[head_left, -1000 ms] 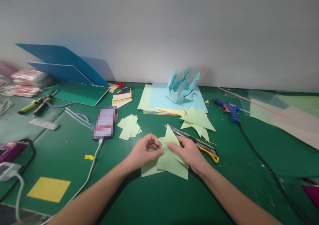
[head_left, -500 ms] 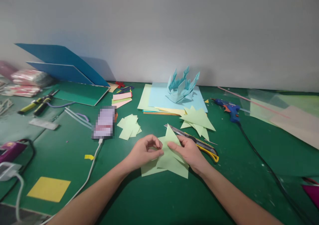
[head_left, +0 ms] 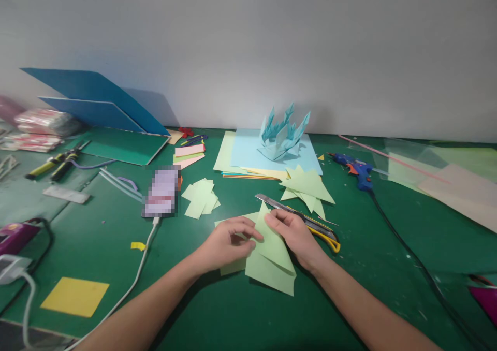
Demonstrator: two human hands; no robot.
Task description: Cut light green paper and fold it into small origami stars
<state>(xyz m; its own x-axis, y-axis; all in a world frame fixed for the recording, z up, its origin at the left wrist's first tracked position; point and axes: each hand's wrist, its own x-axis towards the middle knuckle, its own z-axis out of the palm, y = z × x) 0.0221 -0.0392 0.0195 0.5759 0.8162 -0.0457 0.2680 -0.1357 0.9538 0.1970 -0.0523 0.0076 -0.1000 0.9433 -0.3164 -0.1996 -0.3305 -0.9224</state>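
My left hand (head_left: 227, 244) and my right hand (head_left: 295, 234) meet over a light green folded paper piece (head_left: 269, 258) lying on the green mat. Both hands pinch its upper edge, the left with curled fingers, the right at the pointed tip. A yellow and black utility knife (head_left: 310, 224) lies just beyond my right hand. A pile of green paper triangles (head_left: 306, 188) sits behind it, and small green squares (head_left: 201, 198) lie to the left.
A blue folded paper crown (head_left: 283, 131) stands on stacked coloured sheets (head_left: 248, 157). A blue glue gun (head_left: 355, 171) with cord lies right. A phone (head_left: 162, 191) on a cable, pliers (head_left: 58, 162), blue boards (head_left: 97, 100) and a yellow square (head_left: 75, 295) are on the left.
My hands moved slightly up the green paper and turned it; its tip now lies lower and flatter, with the lower flap spread toward me.
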